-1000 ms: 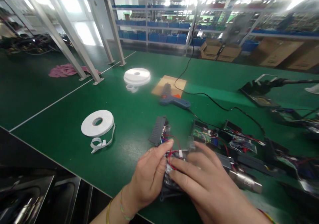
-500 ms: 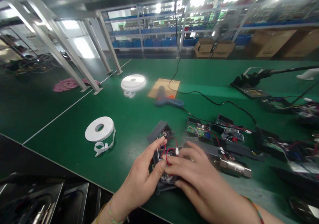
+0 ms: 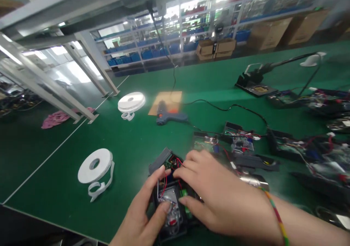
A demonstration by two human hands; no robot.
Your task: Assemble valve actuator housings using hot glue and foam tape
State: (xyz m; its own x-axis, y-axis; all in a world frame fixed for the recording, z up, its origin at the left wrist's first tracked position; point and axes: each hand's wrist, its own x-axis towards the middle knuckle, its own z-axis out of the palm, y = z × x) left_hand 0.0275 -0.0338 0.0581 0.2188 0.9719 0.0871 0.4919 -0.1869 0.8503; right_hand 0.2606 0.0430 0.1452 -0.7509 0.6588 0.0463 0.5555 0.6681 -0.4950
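An opened black plastic device housing (image 3: 160, 162) lies near the table's front edge, with red and black wires, a circuit board and a clear-covered part (image 3: 172, 206) inside. My left hand (image 3: 146, 211) grips its left side, thumb on the clear part and fingers by the wires. Across the right side curves my right hand (image 3: 205, 186); its fingertips are at the red wires and board, and its thumb is beside a green piece (image 3: 186, 200). Whether those fingertips pinch a wire is hidden.
Two white tape rolls (image 3: 95, 166) (image 3: 131, 101) lie to the left. A grey glue gun (image 3: 171, 116) rests by a tan board (image 3: 166, 96). Several opened housings with wires (image 3: 239, 138) spread to the right, below a black lamp stand (image 3: 255, 82). Metal posts (image 3: 94, 65) stand at left.
The view has tilted and shifted, so the table's items sit differently. My right hand has moved up over the wires and board, and more of the clear part now shows between my hands.
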